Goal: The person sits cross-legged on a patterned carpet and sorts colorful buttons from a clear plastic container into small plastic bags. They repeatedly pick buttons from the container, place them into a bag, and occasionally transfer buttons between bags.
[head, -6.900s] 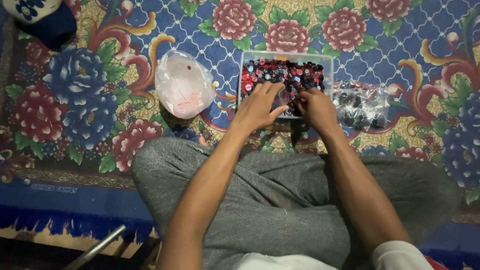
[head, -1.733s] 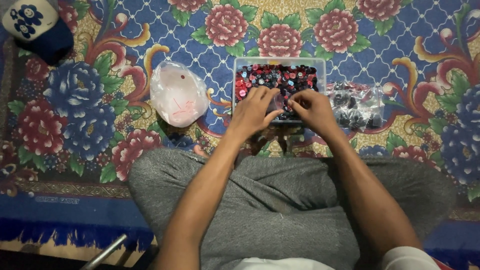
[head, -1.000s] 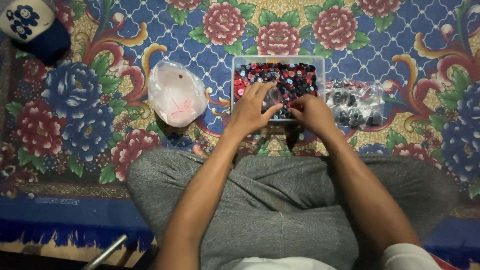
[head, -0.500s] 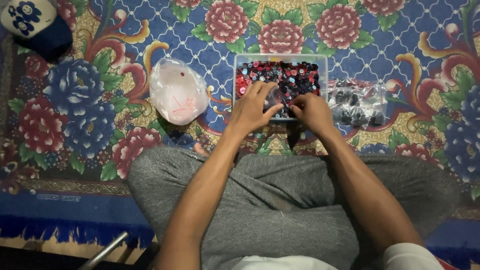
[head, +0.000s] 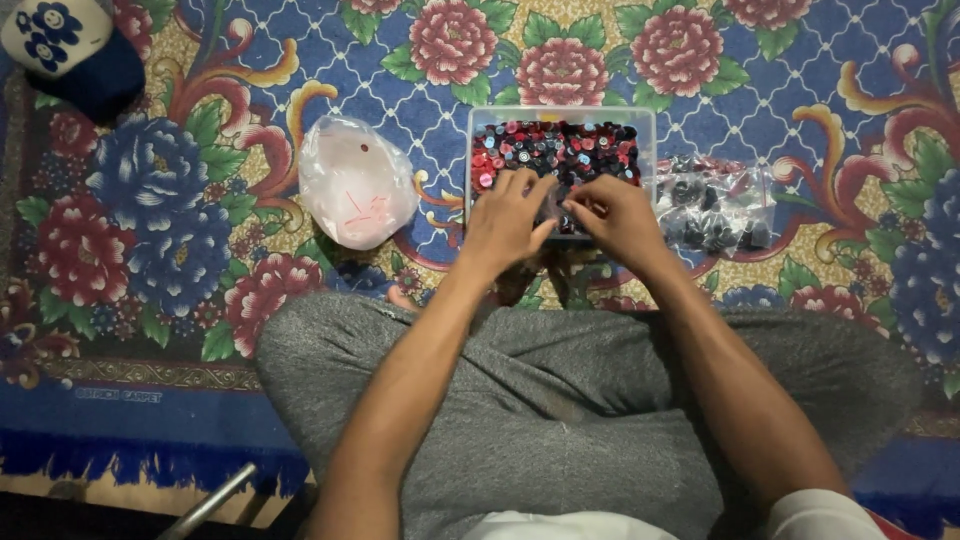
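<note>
A floral carpet [head: 180, 200] covers the floor, patterned with red and blue flowers, green leaves and a blue lattice. Its dark blue fringed border [head: 130, 450] runs along the near edge. Lighting is dim and even.

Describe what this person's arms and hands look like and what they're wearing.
Both forearms are bare, with no gloves, watch or rings visible on the left hand or right hand. A white sleeve edge shows at the right upper arm. Grey trousers cover the crossed legs.

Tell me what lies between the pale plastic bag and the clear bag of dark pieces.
In the head view, the clear tray of red and black pieces sits between the pale plastic bag and the clear bag, with both hands over its near edge.
</note>
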